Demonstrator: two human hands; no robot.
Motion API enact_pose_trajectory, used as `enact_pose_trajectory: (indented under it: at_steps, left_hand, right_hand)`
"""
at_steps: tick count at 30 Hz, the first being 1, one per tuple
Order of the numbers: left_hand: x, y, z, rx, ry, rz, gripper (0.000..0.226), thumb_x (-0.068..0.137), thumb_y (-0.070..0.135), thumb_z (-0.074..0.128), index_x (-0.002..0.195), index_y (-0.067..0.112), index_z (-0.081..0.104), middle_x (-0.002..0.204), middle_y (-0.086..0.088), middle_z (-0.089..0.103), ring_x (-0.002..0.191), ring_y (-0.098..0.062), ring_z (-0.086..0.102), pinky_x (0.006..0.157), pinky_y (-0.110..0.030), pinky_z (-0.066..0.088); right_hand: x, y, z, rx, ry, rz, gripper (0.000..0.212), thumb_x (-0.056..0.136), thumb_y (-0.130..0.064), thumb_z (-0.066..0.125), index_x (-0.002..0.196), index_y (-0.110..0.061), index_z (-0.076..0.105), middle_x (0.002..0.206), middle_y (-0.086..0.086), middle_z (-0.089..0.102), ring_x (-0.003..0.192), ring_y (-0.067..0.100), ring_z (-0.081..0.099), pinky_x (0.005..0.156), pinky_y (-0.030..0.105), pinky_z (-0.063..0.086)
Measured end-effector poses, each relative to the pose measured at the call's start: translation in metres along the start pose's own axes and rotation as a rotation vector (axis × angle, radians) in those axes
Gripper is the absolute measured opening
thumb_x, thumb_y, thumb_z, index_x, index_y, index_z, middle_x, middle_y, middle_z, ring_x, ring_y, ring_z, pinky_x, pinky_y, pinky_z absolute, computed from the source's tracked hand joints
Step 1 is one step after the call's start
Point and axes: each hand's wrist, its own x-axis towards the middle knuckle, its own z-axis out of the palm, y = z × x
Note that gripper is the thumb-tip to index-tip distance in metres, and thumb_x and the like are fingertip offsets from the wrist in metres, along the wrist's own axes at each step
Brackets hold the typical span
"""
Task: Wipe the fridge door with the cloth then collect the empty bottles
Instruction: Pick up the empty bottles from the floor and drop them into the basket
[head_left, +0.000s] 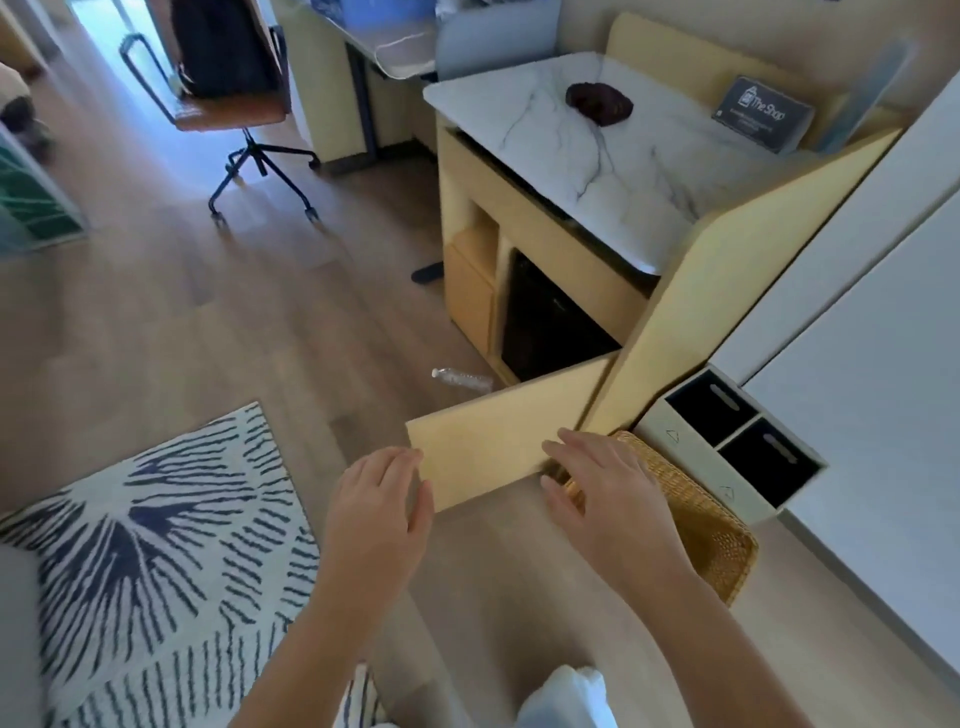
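Note:
A light wooden cabinet door (498, 441) stands swung open in front of the black mini fridge (550, 322) set in the cabinet. My left hand (379, 514) is at the door's free edge, fingers relaxed, touching it. My right hand (602, 493) hovers over the door's lower right part, fingers spread, holding nothing. A dark red cloth (598, 103) lies bunched on the marble countertop (639, 171). One clear empty plastic bottle (461, 378) lies on its side on the wood floor, just left of the fridge.
A woven basket (696, 514) sits on the floor under my right hand, beside a white two-slot bin (727, 441). A patterned rug (156, 530) covers the floor at left. An office chair (234, 104) and desk stand at the back. A sign (761, 114) rests on the counter.

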Motion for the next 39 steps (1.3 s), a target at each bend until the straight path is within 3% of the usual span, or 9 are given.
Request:
enact_pose_trajectory:
  at_steps: [2,4,6,12,17,21,28,36,39]
  left_hand:
    - [-0.014,-0.043,-0.023,0.021,0.02,-0.046,0.043,0.087,0.031,0.037,0.102,0.002,0.064,0.099,-0.013,0.066,0.089,-0.029,0.062,0.079,-0.041,0.051]
    - [-0.026,-0.082,-0.042,0.054,0.05,-0.094,0.042,0.085,0.029,0.038,0.1,0.0,0.064,0.095,-0.015,0.067,0.086,-0.031,0.063,0.078,-0.041,0.05]
    - [-0.036,-0.114,-0.057,0.05,0.086,-0.172,0.037,0.085,0.026,0.041,0.099,0.0,0.064,0.094,-0.015,0.066,0.085,-0.031,0.063,0.078,-0.039,0.05]
    - [-0.026,-0.173,-0.071,-0.005,0.16,-0.332,0.032,0.083,0.02,0.049,0.105,0.001,0.063,0.098,-0.014,0.066,0.091,-0.031,0.06,0.082,-0.039,0.047]
    - [0.02,-0.186,-0.069,-0.087,0.151,-0.271,0.035,0.085,0.026,0.045,0.104,0.002,0.063,0.099,-0.011,0.065,0.092,-0.027,0.061,0.084,-0.037,0.047]
    - [0.09,-0.202,-0.071,-0.067,0.139,-0.169,0.042,0.086,0.031,0.039,0.106,0.003,0.063,0.102,-0.011,0.065,0.094,-0.027,0.059,0.086,-0.04,0.048]
    - [0.203,-0.219,-0.068,-0.009,0.083,-0.127,0.042,0.086,0.03,0.038,0.108,0.004,0.063,0.103,-0.011,0.064,0.094,-0.028,0.059,0.085,-0.043,0.048]
    - [0.28,-0.258,-0.046,-0.043,0.002,-0.097,0.038,0.085,0.028,0.04,0.101,0.003,0.064,0.098,-0.012,0.064,0.089,-0.03,0.059,0.079,-0.046,0.049]
    - [0.311,-0.283,-0.04,-0.07,-0.02,-0.079,0.037,0.084,0.028,0.041,0.1,0.003,0.063,0.098,-0.012,0.063,0.088,-0.031,0.059,0.079,-0.045,0.05]
  right_hand:
    - [0.01,-0.043,0.025,0.015,-0.029,-0.031,0.039,0.094,-0.036,0.042,0.13,-0.024,0.05,0.139,-0.005,0.045,0.13,0.014,0.035,0.109,0.038,0.025]
    - [0.019,-0.081,0.047,0.014,0.011,-0.102,0.038,0.084,-0.033,0.048,0.116,-0.017,0.063,0.122,0.003,0.061,0.114,0.02,0.054,0.095,0.043,0.045]
    - [0.027,-0.113,0.061,-0.002,0.041,-0.174,0.036,0.081,-0.032,0.05,0.105,-0.012,0.068,0.106,0.006,0.068,0.098,0.021,0.063,0.082,0.041,0.052]
    - [0.065,-0.154,0.084,-0.047,0.045,-0.242,0.042,0.082,-0.034,0.042,0.102,-0.01,0.069,0.101,0.007,0.069,0.092,0.022,0.064,0.078,0.041,0.053]
    - [0.111,-0.157,0.097,-0.057,0.037,-0.258,0.041,0.081,-0.035,0.042,0.105,-0.013,0.068,0.105,0.005,0.068,0.098,0.021,0.063,0.083,0.038,0.047]
    - [0.176,-0.155,0.101,-0.044,0.059,-0.247,0.043,0.082,-0.037,0.041,0.105,-0.012,0.068,0.106,0.005,0.068,0.099,0.021,0.062,0.086,0.044,0.046]
    - [0.281,-0.139,0.092,-0.004,0.125,-0.216,0.034,0.076,-0.027,0.058,0.105,-0.011,0.067,0.107,0.006,0.067,0.098,0.022,0.063,0.084,0.05,0.05]
    - [0.36,-0.125,0.107,-0.02,0.179,-0.154,0.033,0.075,-0.025,0.058,0.103,-0.01,0.068,0.104,0.004,0.068,0.094,0.022,0.064,0.08,0.048,0.051]
    - [0.383,-0.129,0.12,-0.047,0.17,-0.083,0.038,0.08,-0.033,0.048,0.103,-0.012,0.068,0.104,0.003,0.068,0.096,0.022,0.064,0.08,0.047,0.052]
